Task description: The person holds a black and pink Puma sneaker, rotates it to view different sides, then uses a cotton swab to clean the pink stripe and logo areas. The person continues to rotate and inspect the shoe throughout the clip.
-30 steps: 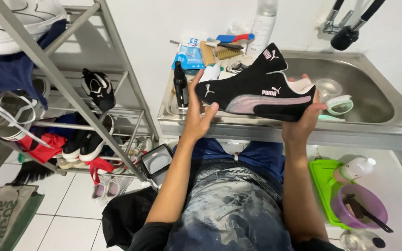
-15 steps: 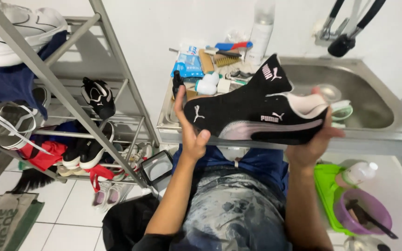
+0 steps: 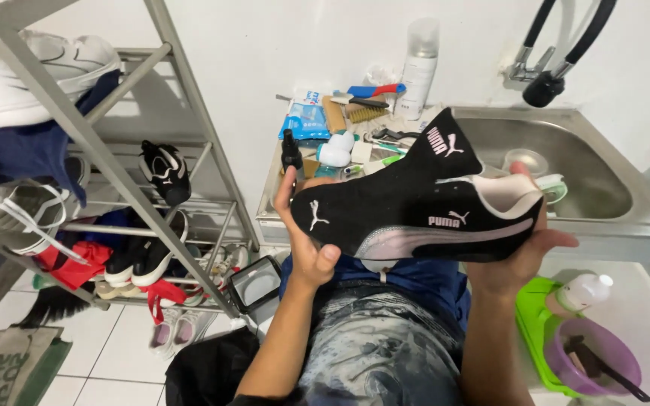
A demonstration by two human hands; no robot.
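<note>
I have one view only, from the head camera. It looks steeply down past my chest and lap, close over both forearms, facing the steel sink (image 3: 641,214) against the white wall, with the metal shoe rack (image 3: 107,158) at my left and the tiled floor (image 3: 114,338) below.

Shoe (image 3: 408,210) before sink (image 3: 603,203)

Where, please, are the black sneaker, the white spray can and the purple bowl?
black sneaker (image 3: 385,207): head view, on its suede side near the toe.
white spray can (image 3: 418,71): head view, on the middle of its body.
purple bowl (image 3: 560,353): head view, on its left rim.
</note>
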